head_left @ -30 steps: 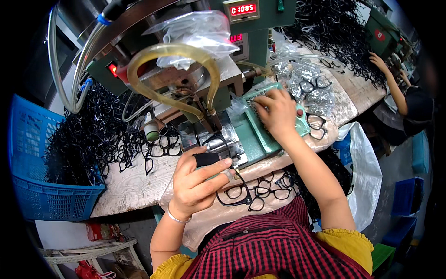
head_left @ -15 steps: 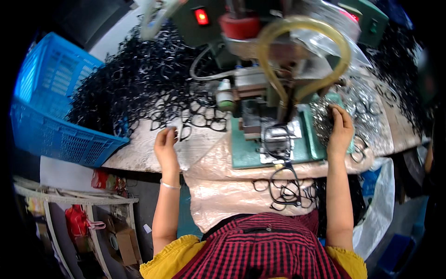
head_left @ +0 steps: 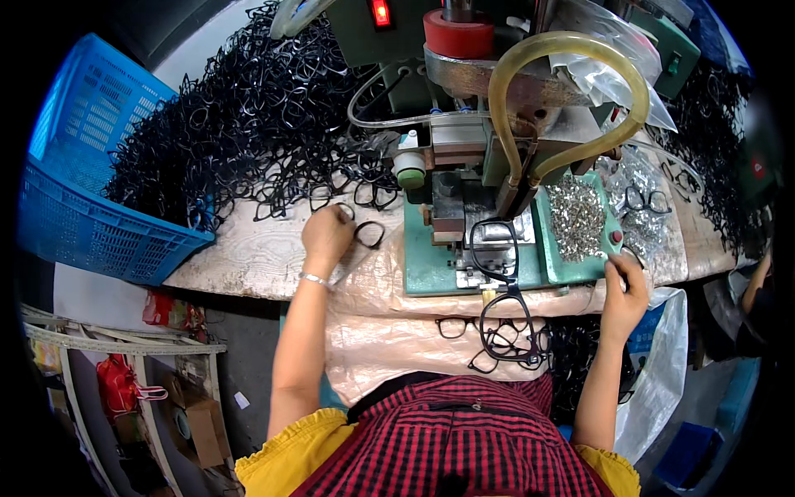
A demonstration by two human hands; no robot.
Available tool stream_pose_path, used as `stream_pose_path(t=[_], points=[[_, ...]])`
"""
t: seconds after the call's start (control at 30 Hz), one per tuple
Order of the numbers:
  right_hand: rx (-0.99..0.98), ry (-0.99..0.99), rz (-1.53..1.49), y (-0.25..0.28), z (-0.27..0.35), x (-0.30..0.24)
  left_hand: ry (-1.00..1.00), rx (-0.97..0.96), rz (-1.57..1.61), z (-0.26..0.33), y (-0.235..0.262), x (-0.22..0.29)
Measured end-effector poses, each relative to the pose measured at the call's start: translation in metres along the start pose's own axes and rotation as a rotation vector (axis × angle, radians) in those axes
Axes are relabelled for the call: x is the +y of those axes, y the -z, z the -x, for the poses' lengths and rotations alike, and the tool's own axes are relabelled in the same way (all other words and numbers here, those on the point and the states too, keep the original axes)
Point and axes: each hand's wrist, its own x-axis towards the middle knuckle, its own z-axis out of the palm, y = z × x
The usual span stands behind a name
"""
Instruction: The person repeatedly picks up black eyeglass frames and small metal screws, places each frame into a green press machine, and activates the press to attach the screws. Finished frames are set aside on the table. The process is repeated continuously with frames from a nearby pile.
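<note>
My left hand is closed with its fingertips on a black eyeglass frame over the left of the worktable. Another black eyeglass frame sits in the fixture of a green bench machine, one rim hanging over the front edge. Beside the front right corner of a green tray is my right hand, fingers curled together. What it holds, if anything, is hidden. The tray carries a heap of small metal parts, and a red button stands at its right side.
A big heap of black eyeglass frames lies at the back left, against a blue plastic crate. A yellowish hose loops above the fixture. More frames rest on the cloth at my lap. A clear plastic bag lies right of the tray.
My right hand has come off the metal parts toward me, to the tray's front corner. My left hand has moved right and now has an eyeglass frame. The whole view has shifted slightly.
</note>
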Motion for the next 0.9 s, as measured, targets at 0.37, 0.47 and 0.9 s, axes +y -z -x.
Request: stream_pose_path(t=[0.37,0.47,0.9], points=[[-0.386,0.024,-0.555,-0.079,-0.039,-0.112,0.11,-0.129,1.55,0.032,0.02,0.026],[-0.29,0.021,-0.64,-0.089,-0.024,-0.112,0.36,-0.222,1.877,0.055,0.014,0.024],[-0.397,-0.275,-1.036,-0.086,-0.011,-0.141,-0.749,0.41,1.373,0.078,0.149,0.173]])
